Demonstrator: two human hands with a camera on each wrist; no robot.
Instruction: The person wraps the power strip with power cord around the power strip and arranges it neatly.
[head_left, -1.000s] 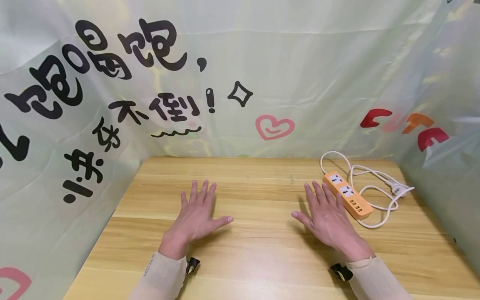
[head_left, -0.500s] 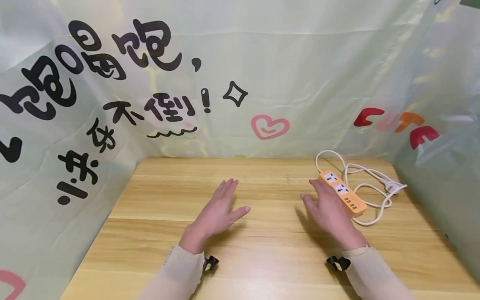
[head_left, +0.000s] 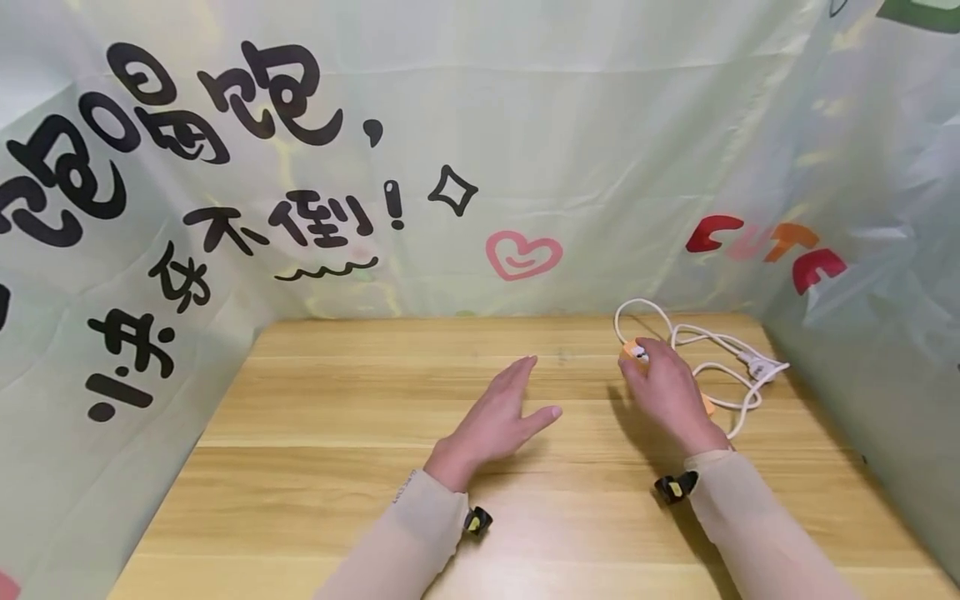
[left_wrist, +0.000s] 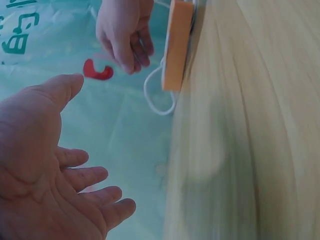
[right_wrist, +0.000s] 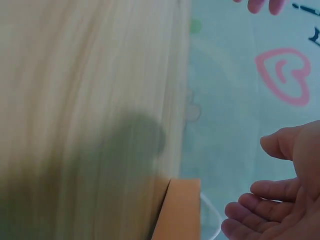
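Observation:
An orange power strip [left_wrist: 177, 47] with white sockets lies on the table at the right. Over it hovers my right hand [head_left: 670, 396], which hides most of the strip in the head view. The left wrist view shows a gap between that hand and the strip; its fingers are loosely bent and hold nothing. My left hand [head_left: 495, 421] is above the table to the left of the strip, thumb apart from the relaxed fingers, and touches nothing. The strip's white cable [head_left: 637, 302] is looped behind and beside it, ending in a white plug [head_left: 761, 367].
The wooden table [head_left: 337, 483] is bordered by a pale printed cloth [head_left: 600, 150] at the back and both sides. Black characters, a pink heart and coloured letters mark the cloth. Each wrist wears a small black device.
My left hand has moved right across the table and turned partly on its side. My right hand has come over the power strip, its fingers drawing together. The head view has shifted right.

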